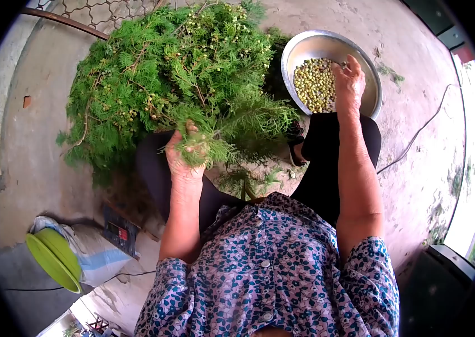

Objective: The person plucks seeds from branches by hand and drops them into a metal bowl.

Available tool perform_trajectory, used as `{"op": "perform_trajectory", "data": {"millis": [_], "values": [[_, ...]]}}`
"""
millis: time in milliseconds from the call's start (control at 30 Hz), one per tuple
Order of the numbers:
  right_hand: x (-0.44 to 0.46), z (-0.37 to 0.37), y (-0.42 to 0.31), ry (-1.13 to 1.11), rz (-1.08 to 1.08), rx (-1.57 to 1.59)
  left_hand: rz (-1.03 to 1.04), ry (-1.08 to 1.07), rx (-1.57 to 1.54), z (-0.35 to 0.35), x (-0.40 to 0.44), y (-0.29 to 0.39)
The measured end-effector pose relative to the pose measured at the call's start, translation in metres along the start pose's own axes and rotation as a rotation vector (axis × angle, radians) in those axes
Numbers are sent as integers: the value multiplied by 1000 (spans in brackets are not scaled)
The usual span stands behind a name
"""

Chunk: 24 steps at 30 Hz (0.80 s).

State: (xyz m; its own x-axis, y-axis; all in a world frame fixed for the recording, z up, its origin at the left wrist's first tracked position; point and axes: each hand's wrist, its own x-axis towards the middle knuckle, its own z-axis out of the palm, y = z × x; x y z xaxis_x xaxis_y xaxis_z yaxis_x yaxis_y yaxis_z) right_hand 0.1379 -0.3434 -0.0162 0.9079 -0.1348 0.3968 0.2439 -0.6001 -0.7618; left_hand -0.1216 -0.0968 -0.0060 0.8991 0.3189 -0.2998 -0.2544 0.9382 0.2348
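My left hand (pixel 185 154) is closed round a leafy green sprig (pixel 223 135), in front of a large heap of cut green branches (pixel 153 73) that bear small pale cones. Over the right part of a round metal basin (pixel 373 84) is my right hand (pixel 350 81), its fingers apart and curled a little, with nothing visible in them. Many small yellow-green cones (pixel 314 84) lie in the basin, to the left of that hand.
A lime-green plastic basin (pixel 52 258) leans by a white sack (pixel 100 253) at the lower left. A dark cable (pixel 423 126) runs along the floor at the right. A dark box (pixel 437 286) stands at the lower right. Wire mesh (pixel 100 14) edges the top left.
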Motion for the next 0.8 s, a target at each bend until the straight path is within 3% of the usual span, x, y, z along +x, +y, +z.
{"op": "perform_trajectory", "data": {"millis": [33, 100, 133, 167, 233, 267, 300, 367, 433, 500, 567, 633, 667, 700, 767, 800], "values": [[0, -2, 2, 53, 35, -40, 39, -96, 73, 5, 2, 1], [-3, -3, 4, 82, 39, 5, 214, 161, 87, 19, 3, 0], [-7, -5, 1, -5, 27, 73, 207, 87, 71, 23, 4, 4], [-11, -5, -3, -92, 13, 140, 60, -147, 38, 29, 10, 12], [-25, -5, -16, -90, 6, 200, 133, -15, 97, 51, 12, 13], [-29, -3, -19, -119, 30, 231, 265, 171, 238, 73, 13, 6], [-34, -2, -23, -149, 55, 263, 241, -9, 236, 69, 18, 12], [-44, -1, -32, -161, 103, 352, 126, -88, 10, 84, 22, 22], [-51, 3, -35, -148, 157, 433, 146, -38, -53, 106, 26, 19], [-61, 6, -43, -132, 162, 574, 292, 71, 46, 125, 29, 17], [-80, -9, -79, -254, 268, 742, 258, -49, 111, 122, 37, 28], [-115, -5, -91, -450, 199, 746, 299, 86, 71, 132, 43, 33], [-138, 1, -86, -588, 45, 670, 233, -88, 3, 137, 41, 32], [-162, 9, -79, -722, -112, 589, 233, -94, 3, 145, 37, 28], [-202, 22, -74, -964, -105, 370, 328, -154, 79, 161, 28, 18], [-214, 24, -75, -969, 175, 413, 343, -131, 77, 167, 24, 17]]}}
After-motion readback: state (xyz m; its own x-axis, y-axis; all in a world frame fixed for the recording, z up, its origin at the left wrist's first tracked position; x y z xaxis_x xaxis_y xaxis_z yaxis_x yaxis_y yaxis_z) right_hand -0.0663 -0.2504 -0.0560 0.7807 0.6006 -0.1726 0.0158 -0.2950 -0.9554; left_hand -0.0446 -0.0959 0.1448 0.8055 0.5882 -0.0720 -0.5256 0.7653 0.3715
